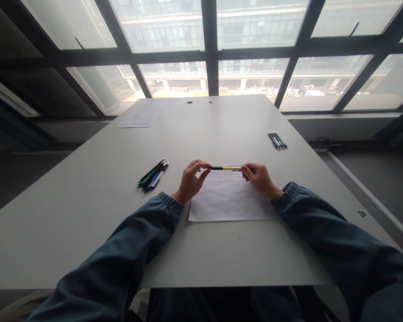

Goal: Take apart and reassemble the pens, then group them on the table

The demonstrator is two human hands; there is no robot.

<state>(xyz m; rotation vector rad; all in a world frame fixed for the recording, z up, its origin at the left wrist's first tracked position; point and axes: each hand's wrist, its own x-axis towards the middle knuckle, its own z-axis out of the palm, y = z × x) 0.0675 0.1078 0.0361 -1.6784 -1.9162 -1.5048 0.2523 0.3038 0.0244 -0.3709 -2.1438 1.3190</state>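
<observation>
A yellow and black pen [225, 168] is held level above a white sheet of paper [228, 201] on the grey table [87, 214]. My left hand [190, 181] pinches the pen's black left end. My right hand [259, 178] pinches its right end. Both hands hover just over the sheet's far edge, and dark blue sleeves cover both arms.
A bunch of several pens [152, 175] lies to the left of my left hand. Another small group of pens [277, 140] lies at the far right. Printed sheets [144, 114] rest at the far left corner, near the large windows.
</observation>
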